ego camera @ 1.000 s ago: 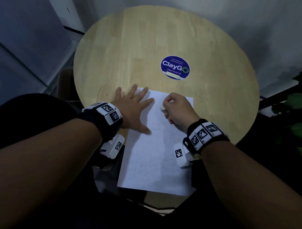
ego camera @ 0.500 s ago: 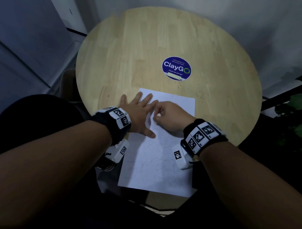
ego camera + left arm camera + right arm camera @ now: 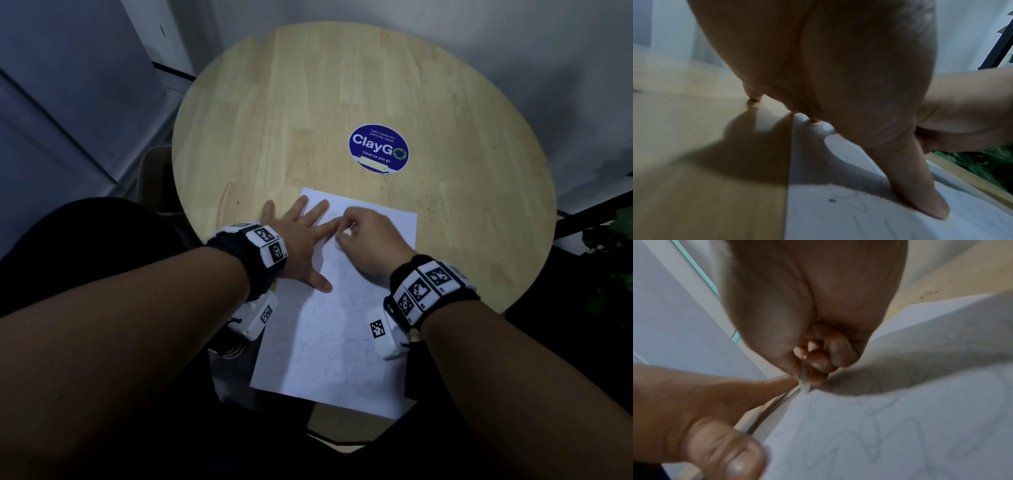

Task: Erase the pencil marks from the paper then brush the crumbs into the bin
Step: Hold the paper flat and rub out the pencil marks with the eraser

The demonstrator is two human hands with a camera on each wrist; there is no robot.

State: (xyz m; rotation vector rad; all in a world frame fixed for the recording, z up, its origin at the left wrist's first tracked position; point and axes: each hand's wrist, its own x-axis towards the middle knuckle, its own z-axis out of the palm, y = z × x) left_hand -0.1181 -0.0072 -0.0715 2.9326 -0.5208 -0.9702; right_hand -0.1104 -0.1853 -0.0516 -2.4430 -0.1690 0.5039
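Note:
A white sheet of paper (image 3: 335, 346) with faint pencil squiggles lies on the near part of the round wooden table (image 3: 308, 102), its near edge hanging past the rim. My left hand (image 3: 301, 236) lies flat with spread fingers on the sheet's left edge, thumb (image 3: 920, 194) pressing the paper (image 3: 859, 219). My right hand (image 3: 366, 240) pinches a small white eraser (image 3: 344, 236) against the upper part of the sheet, right beside the left fingertips. In the right wrist view the eraser (image 3: 804, 381) shows between curled fingers, its tip on the paper (image 3: 900, 426).
A blue round ClayGo sticker (image 3: 378, 148) sits on the table beyond the sheet. Dark crumbs (image 3: 421, 202) are scattered on the wood right of the paper. A green plant (image 3: 609, 246) stands at the right. No bin is visible.
My right hand with the eraser moved left across the top of the sheet until it reached the left fingertips. The left hand stayed flat on the paper.

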